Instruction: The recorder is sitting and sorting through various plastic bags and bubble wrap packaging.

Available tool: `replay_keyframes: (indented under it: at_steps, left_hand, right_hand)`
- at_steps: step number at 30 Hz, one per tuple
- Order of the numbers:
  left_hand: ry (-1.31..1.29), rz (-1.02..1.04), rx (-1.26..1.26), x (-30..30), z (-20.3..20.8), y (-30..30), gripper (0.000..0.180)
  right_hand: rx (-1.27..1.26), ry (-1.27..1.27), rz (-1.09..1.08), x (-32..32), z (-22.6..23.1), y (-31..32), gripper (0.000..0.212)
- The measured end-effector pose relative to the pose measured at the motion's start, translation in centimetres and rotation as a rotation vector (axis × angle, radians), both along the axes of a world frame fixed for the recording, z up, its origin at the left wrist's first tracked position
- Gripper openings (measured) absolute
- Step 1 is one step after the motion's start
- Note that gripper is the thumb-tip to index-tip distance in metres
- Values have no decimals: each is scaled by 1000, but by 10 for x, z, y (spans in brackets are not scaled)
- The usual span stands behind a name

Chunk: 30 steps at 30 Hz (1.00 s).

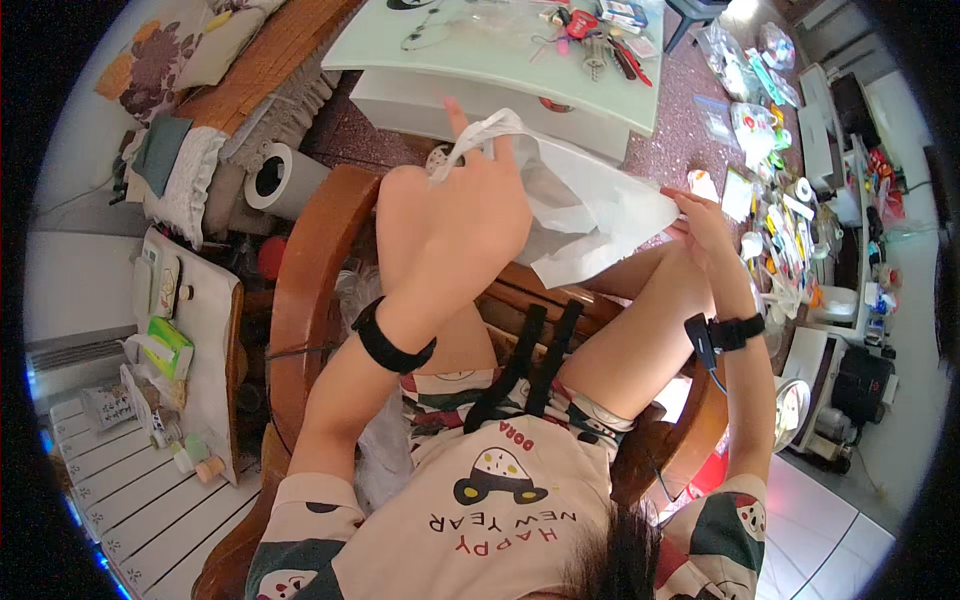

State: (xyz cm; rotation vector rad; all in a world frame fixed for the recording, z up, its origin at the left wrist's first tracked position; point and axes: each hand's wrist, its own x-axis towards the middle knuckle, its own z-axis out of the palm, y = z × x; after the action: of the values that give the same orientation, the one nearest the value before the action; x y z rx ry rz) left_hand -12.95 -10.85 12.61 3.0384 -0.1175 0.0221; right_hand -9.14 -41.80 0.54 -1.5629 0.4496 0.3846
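Note:
A white, thin plastic bag (pixel 610 205) is stretched between my two hands above my lap. At its left end my left hand (pixel 480 205) grips the bunched handle loop, which passes around its fingers; one finger points up and away. My right hand (pixel 705 228) pinches the far right corner of the bag between thumb and fingers. The bag sags in the middle, and its inside is partly hidden by folds. Both wrists wear black bands.
A glass-topped table (pixel 470 45) ahead carries small tools and a red item. I sit in a wooden armchair (pixel 320 240). On the right, the floor is crowded with bags and loose items (pixel 775 230). At left stand a white cylindrical bin (pixel 300 180) and a side table (pixel 215 310).

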Motion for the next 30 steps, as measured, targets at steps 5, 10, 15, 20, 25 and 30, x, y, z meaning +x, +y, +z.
replay_keyframes:
  at_steps: [5,10,15,20,25,30]
  left_hand:
    - [45,-6,-41,-4,-26,-1,40]
    - [244,66,-136,3,-15,-18,67]
    - [223,58,-112,-8,13,-14,56]
    - [-58,-161,-118,-19,8,8,46]
    - [-101,-78,3,-25,27,22,38]
    - [-246,-138,-14,-29,28,18,31]
  right_hand:
    - [18,13,-137,-14,16,62,65]
    - [-220,-334,-223,-35,-11,104,105]
    - [-414,-657,-107,-71,-15,148,120]
    - [-324,-578,-179,-62,-24,134,102]
    - [8,-280,-214,-63,31,109,84]
    - [373,-122,-217,-56,38,70,81]
